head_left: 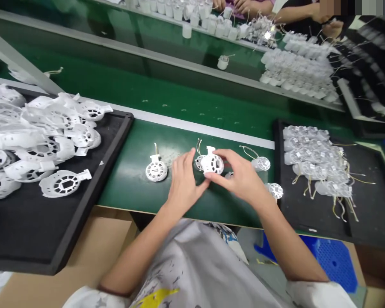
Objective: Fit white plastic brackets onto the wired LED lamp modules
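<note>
Right hand (240,174): pinching white housing (213,164) at its right edge
Left hand (182,179): spread, just left of housing
Housing tab (211,149): pointing forward

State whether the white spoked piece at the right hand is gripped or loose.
Gripped: the right hand pinches the white spoked piece between thumb and fingers.
</note>
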The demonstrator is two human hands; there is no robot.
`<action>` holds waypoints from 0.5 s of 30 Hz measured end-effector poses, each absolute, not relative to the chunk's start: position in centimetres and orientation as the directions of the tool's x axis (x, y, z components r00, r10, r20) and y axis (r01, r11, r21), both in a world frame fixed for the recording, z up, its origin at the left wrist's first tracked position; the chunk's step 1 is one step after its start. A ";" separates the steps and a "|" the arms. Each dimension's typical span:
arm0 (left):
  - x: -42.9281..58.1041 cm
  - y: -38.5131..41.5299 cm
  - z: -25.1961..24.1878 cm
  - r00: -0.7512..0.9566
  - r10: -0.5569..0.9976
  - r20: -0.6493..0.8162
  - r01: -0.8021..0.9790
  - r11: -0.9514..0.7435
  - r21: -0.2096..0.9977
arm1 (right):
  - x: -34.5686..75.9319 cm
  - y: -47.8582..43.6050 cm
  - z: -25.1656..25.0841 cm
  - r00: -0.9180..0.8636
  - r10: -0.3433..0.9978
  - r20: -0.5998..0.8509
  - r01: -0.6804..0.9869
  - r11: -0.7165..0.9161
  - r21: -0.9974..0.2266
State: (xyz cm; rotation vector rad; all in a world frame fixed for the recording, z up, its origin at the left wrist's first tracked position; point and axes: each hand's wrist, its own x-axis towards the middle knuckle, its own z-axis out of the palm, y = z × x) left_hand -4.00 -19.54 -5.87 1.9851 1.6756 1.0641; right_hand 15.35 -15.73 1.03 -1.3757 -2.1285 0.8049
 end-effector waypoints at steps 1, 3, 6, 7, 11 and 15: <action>-4.0 -18.8 -6.1 0.031 0.964 0.266 0.704 -0.210 0.679 | 15.5 -14.6 0.7 -0.431 0.898 0.092 0.664 0.384 -0.642; -3.9 -17.8 -6.7 0.051 0.983 0.179 0.721 -0.160 0.675 | 15.5 -12.9 -0.2 -0.511 0.855 0.089 0.671 0.462 -0.580; -3.9 -17.4 -7.2 0.060 0.990 0.131 0.738 -0.132 0.662 | 15.2 -12.0 -1.3 -0.574 0.817 0.047 0.668 0.502 -0.550; -3.8 -17.4 -7.3 0.064 0.990 0.128 0.739 -0.133 0.660 | 15.1 -11.9 -1.5 -0.587 0.809 0.040 0.667 0.511 -0.543; -3.9 -17.5 -7.2 0.069 0.990 0.127 0.741 -0.136 0.658 | 15.1 -12.1 -1.5 -0.620 0.783 0.039 0.661 0.549 -0.512; -3.9 -17.5 -7.3 0.068 0.989 0.132 0.745 -0.138 0.652 | 15.0 -12.2 -1.4 -0.631 0.776 0.028 0.673 0.565 -0.478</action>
